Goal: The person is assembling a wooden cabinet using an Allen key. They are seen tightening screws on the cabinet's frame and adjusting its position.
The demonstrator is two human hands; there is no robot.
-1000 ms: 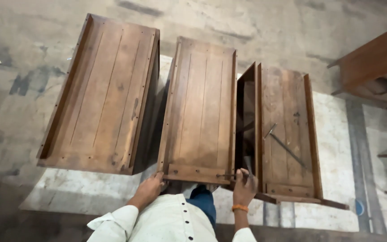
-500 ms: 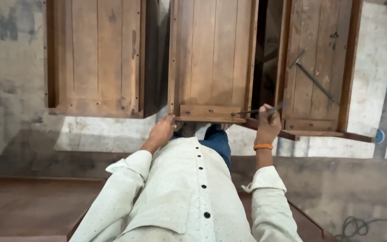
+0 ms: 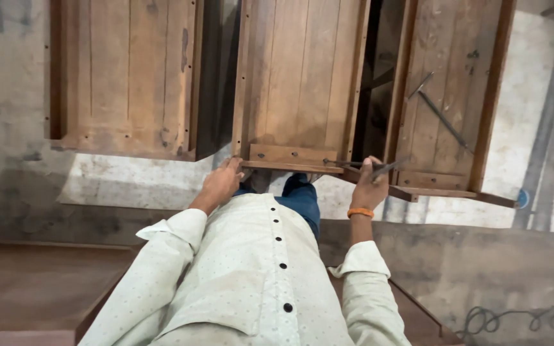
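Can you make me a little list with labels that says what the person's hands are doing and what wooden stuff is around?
left hand: grips the near edge of the middle wooden panel
right hand: holds a thin metal tool at that panel's near right corner
left side: another wooden panel, set apart
right side: a third wooden panel with a metal rod lying on it
floor: stained concrete
clothing: pale buttoned shirt, orange wristband

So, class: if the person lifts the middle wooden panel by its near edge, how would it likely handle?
The middle wooden panel probably stays stiff: framed planks. Likely heavy, since the left hand and right hand both grip its near edge. Long, so apt to tip.
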